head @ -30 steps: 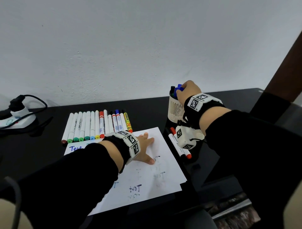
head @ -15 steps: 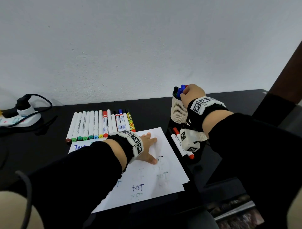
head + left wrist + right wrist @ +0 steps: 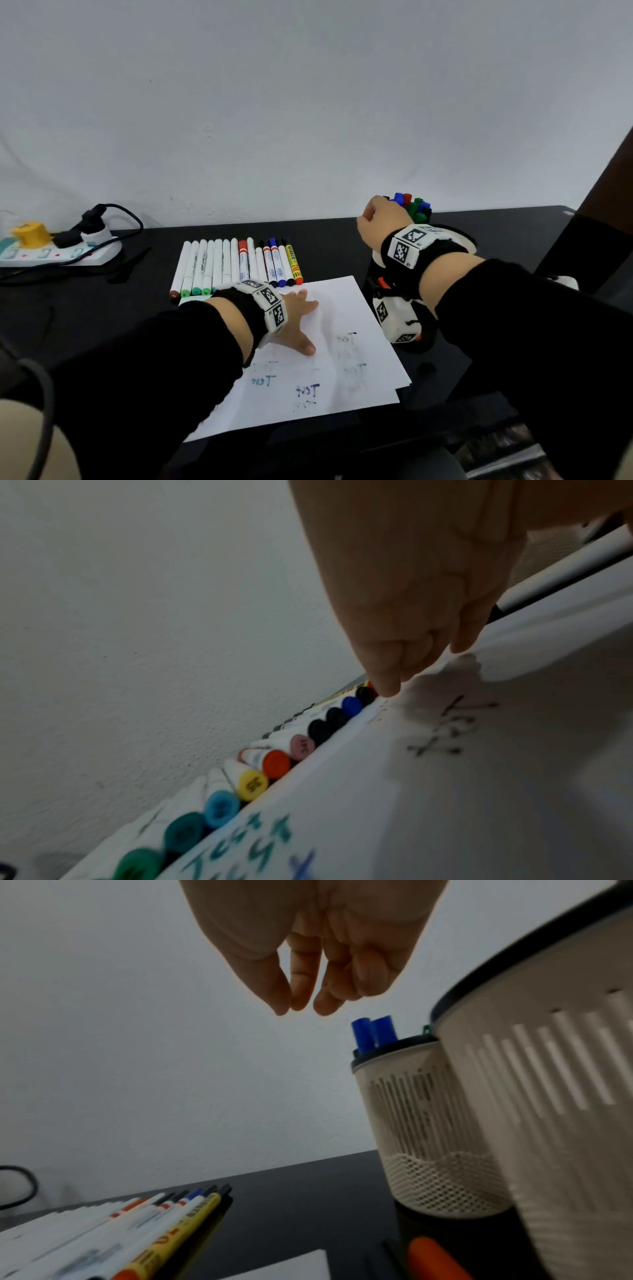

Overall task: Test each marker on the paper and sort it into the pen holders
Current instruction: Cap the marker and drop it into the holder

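Sorting done for one marker: your right hand (image 3: pixel 308 961) hangs relaxed, empty, beside the white slotted pen holder (image 3: pixel 418 1123); left hand (image 3: pixel 294 318) flat on white paper (image 3: pixel 342 342). Next, reach the marker row (image 3: pixel 236 263) left of that holder.

Glossy black table (image 3: pixel 342 246) mirrors the markers (image 3: pixel 236 263), whose barrels and caps look smooth plastic; the paper (image 3: pixel 346 308) is matt white; the holders (image 3: pixel 428 1137) are cream perforated plastic or mesh, dark-rimmed; wall (image 3: pixel 308 102) faintly rough, matt

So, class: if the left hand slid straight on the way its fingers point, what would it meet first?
Probably the caps of the marker row: the left hand lies flat on the paper, fingers pointing toward them.
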`<state>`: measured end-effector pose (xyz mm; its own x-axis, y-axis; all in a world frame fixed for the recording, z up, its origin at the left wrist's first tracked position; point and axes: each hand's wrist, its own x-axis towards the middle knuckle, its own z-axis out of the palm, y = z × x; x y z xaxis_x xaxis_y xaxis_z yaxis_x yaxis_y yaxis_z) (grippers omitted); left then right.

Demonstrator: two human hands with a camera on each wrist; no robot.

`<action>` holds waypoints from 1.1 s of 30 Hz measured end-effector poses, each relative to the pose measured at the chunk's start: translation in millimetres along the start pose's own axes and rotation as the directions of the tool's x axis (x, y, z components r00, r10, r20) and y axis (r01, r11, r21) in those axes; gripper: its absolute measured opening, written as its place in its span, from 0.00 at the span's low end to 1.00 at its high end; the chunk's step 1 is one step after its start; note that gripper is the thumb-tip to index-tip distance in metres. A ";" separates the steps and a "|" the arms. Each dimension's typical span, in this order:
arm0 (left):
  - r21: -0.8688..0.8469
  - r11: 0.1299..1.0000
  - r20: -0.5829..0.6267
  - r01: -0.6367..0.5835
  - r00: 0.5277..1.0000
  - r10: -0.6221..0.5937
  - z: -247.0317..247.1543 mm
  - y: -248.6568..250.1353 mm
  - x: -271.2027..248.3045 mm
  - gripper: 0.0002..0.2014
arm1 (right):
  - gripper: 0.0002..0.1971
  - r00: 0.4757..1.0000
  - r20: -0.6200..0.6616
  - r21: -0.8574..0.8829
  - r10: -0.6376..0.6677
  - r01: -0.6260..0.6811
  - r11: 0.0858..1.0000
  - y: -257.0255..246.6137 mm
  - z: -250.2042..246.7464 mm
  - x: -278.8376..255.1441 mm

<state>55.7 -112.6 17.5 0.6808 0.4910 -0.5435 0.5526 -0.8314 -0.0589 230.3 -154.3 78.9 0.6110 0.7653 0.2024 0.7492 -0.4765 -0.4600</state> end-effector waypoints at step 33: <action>-0.116 0.993 0.017 0.003 1.000 -0.001 31.9 -54.7 -21.8 0.47 | 0.13 0.871 0.451 -0.420 0.196 0.013 0.907 -63.1 118.9 22.9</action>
<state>-4.7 -86.1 5.9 0.6722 0.4875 -0.5572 0.6066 -0.7942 0.0369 166.7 -55.3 9.8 0.5636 0.7680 -0.3041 0.7953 -0.6040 -0.0515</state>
